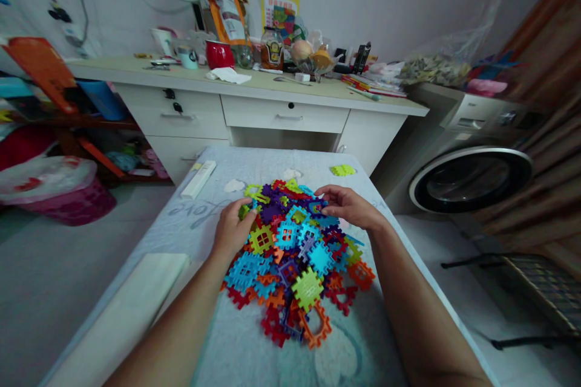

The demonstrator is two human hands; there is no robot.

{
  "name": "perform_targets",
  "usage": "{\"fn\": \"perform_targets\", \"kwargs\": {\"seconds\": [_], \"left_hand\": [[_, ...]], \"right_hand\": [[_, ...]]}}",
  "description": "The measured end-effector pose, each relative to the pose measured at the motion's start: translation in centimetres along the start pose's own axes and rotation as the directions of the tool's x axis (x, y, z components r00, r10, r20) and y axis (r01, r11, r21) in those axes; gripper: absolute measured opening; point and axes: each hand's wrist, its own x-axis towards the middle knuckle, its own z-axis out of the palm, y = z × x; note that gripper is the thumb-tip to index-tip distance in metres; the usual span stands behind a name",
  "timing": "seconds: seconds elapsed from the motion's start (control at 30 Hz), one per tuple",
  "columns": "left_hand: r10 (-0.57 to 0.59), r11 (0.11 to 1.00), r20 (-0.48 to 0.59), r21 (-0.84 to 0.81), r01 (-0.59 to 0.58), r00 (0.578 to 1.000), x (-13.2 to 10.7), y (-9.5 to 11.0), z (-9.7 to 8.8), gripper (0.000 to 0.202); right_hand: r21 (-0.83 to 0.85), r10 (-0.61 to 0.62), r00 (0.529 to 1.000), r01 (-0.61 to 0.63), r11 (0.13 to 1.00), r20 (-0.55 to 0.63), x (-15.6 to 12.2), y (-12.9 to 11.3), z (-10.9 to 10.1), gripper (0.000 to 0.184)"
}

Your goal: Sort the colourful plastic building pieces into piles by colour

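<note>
A heap of coloured plastic interlocking tiles [295, 254] in blue, red, orange, green and purple lies on a table covered with a pale blue cloth [254, 351]. My left hand [231, 230] rests on the heap's left edge, fingers curled over a green tile [244, 210]. At the far right of the heap, my right hand [347, 204] has its fingers bent down, touching blue and purple tiles. A single green tile [342, 170] lies apart near the table's far right corner.
A white remote [198, 179] lies at the table's far left and a folded white sheet [122, 314] at the near left. Beyond stands a cluttered white desk [281, 112] with drawers. A washing machine [472, 175] stands to the right, a pink bin [59, 193] to the left.
</note>
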Motion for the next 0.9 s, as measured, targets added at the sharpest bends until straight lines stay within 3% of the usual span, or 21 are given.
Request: {"fn": "perform_targets", "kwargs": {"seconds": [0.1,0.33,0.53,0.63,0.73,0.83,0.9], "left_hand": [[0.001,1.000,-0.001,0.010,-0.001,1.000,0.0,-0.1,0.0,0.037],[0.002,1.000,-0.005,0.007,-0.002,1.000,0.0,-0.1,0.1,0.036],[0.015,1.000,0.000,0.015,-0.015,1.000,0.1,-0.1,0.0,0.036],[0.016,1.000,-0.009,0.013,-0.016,1.000,0.1,-0.1,0.1,0.035],[0.021,1.000,-0.007,0.010,-0.021,1.000,0.1,-0.1,0.1,0.036],[0.011,1.000,-0.002,0.007,-0.011,1.000,0.1,0.1,0.1,0.036],[0.005,1.000,-0.007,0.006,-0.005,1.000,0.1,0.2,0.0,0.035]], "right_hand": [[0.097,-0.016,1.000,0.018,0.995,-0.022,0.2,-0.3,0.6,0.042],[0.121,-0.022,0.994,0.034,0.992,-0.106,0.1,-1.2,1.5,0.042],[0.098,0.027,0.962,0.000,0.995,-0.271,0.1,-0.4,0.0,0.037],[0.111,0.051,0.863,0.006,0.994,-0.502,0.2,1.7,-2.0,0.035],[0.125,0.127,0.672,-0.051,0.991,-0.729,-0.1,4.9,-4.3,0.033],[0.202,0.236,0.502,-0.123,0.972,-0.832,-0.7,7.7,-5.9,0.026],[0.250,0.290,0.444,-0.148,0.957,-0.848,-1.1,8.9,-6.5,0.023]]}}
